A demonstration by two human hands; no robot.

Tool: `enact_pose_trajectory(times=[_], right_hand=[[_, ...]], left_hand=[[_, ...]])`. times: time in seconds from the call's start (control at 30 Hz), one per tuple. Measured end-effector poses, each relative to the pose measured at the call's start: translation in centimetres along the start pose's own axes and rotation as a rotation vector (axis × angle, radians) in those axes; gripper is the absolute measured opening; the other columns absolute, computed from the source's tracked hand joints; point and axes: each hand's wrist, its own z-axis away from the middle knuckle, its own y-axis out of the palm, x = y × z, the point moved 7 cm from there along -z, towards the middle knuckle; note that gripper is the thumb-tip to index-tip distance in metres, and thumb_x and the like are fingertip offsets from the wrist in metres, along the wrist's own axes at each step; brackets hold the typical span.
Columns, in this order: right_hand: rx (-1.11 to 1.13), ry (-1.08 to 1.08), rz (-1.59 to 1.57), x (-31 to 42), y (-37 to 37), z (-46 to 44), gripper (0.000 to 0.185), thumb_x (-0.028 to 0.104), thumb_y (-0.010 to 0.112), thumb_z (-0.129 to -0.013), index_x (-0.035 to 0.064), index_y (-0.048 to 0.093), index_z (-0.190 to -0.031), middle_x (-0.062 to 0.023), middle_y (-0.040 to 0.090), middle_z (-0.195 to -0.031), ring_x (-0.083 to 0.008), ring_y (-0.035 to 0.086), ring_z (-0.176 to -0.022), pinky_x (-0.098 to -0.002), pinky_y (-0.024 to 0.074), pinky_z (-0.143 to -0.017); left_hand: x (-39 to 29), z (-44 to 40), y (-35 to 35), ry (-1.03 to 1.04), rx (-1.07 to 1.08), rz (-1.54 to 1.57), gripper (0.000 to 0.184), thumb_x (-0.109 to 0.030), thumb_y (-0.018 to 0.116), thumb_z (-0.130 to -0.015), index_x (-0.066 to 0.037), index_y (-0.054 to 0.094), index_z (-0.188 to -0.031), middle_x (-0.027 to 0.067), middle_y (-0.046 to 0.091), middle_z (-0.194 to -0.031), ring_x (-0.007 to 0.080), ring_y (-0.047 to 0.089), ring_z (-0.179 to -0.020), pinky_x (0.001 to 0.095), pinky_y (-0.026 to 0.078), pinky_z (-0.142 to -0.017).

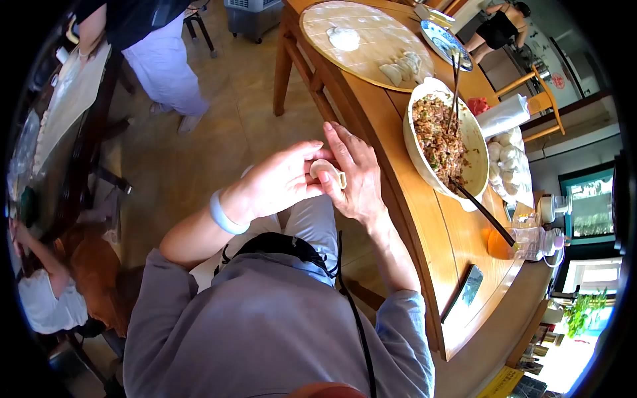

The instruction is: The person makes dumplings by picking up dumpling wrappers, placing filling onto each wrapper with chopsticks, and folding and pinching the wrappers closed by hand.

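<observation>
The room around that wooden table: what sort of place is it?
Probably a home's dining or kitchen area: the wooden table holds a bowl of chopped filling and a round board with shaped dumplings.

"What sits closest to the jar of amber liquid [531, 244]?"
"A dark smartphone [462, 294] lies near it."
"And well apart from the jar?"
"A leafy plant [585, 312] and a wooden chair [545, 103] stand."

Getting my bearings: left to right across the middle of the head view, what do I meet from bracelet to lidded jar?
Light-blue bracelet, left hand, dumpling wrapper, right hand, large white bowl, lidded jar.
</observation>
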Motion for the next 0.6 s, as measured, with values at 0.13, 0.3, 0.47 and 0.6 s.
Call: enact_pose_trajectory(times=[0.13,0.3,0.47,0.6], right_hand=[[-0.018,-0.001,0.072,0.0,-0.8,0.5,0.055,0.041,0.046,-0.084,0.0033,0.048,-0.124,-0.0191,0.051,-0.119,-0.0331,0.052,-0.102,-0.0409,0.0393,-0.085],[-0.059,-0.02,0.111,-0.2,-1.7,0.8,0.052,0.036,0.044,-0.083,0.0025,0.049,-0.123,-0.0177,0.052,-0.117,-0.0317,0.053,-0.101,-0.0403,0.0393,-0.084],[-0.057,-0.058,0.316,0.3,-2.8,0.9,0.05,0.031,0.044,-0.081,0.0036,0.049,-0.122,-0.0161,0.052,-0.119,-0.0295,0.052,-0.103,-0.0405,0.0384,-0.087],[-0.035,-0.056,0.376,0.1,-2.8,1.1,0.05,0.026,0.037,-0.083,0.0027,0.046,-0.125,-0.0141,0.05,-0.123,-0.0282,0.05,-0.107,-0.0419,0.0369,-0.09]], left_hand=[[0.3,-0.5,0.8,-0.01,0.054,-0.033,0.034,-0.028,0.034,-0.096,0.002,0.044,-0.109,0.0114,0.055,-0.098,0.0184,0.054,-0.091,0.0331,0.043,-0.089],[0.5,-1.2,2.1,-0.017,0.078,-0.06,0.033,-0.028,0.032,-0.096,0.0,0.045,-0.109,0.0098,0.055,-0.094,0.017,0.054,-0.09,0.0319,0.043,-0.088],[0.8,-1.9,2.3,-0.021,0.089,-0.075,0.036,-0.029,0.032,-0.095,0.002,0.044,-0.11,0.0116,0.056,-0.096,0.0193,0.054,-0.092,0.0327,0.042,-0.09],[0.8,-2.1,2.5,-0.046,0.062,-0.038,0.038,-0.03,0.033,-0.095,0.003,0.043,-0.11,0.0128,0.057,-0.098,0.0208,0.055,-0.095,0.0332,0.042,-0.09]])
